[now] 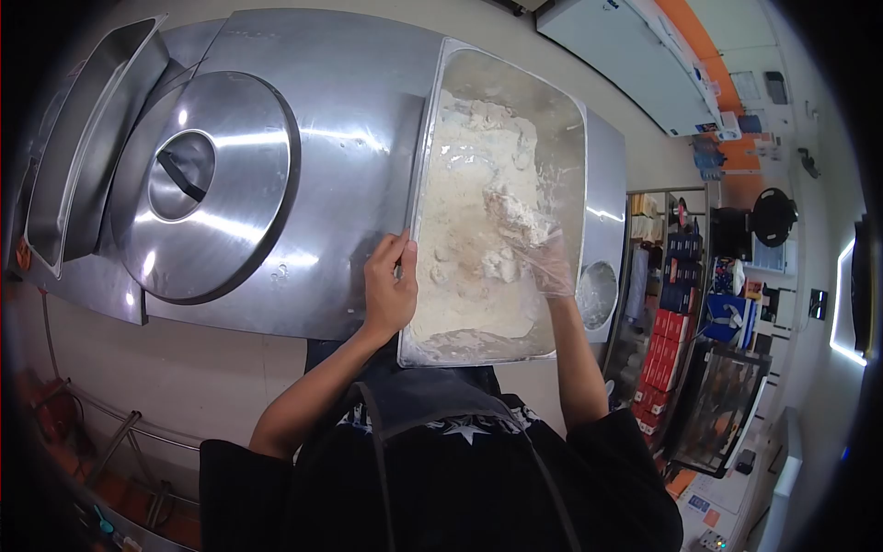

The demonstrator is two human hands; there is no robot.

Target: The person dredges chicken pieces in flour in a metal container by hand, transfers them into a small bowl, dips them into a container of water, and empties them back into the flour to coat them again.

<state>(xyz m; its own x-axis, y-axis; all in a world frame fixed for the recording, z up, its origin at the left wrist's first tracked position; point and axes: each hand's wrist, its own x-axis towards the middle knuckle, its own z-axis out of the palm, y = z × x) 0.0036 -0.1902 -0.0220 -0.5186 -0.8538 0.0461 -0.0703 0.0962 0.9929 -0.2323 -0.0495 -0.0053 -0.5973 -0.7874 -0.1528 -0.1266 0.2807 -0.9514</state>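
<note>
A large metal tray [561, 120] holds pale flour [469, 175] with several floured lumps in it. My left hand [391, 281] is bare, its fingers closed on the tray's left rim. Over the right part of the flour is my right hand [544, 262], in a clear plastic glove coated with flour. Its fingers reach down to a flour-covered piece [515, 216]; flour and glare hide how they are placed, so I cannot tell whether they grip it.
A round metal lid [244, 124] with a black handle lies on the steel table [354, 138], left of the tray. Beyond it is a deep rectangular pan [87, 138]. A round metal bowl [598, 290] stands right of the tray, near shelves [667, 317] with boxes.
</note>
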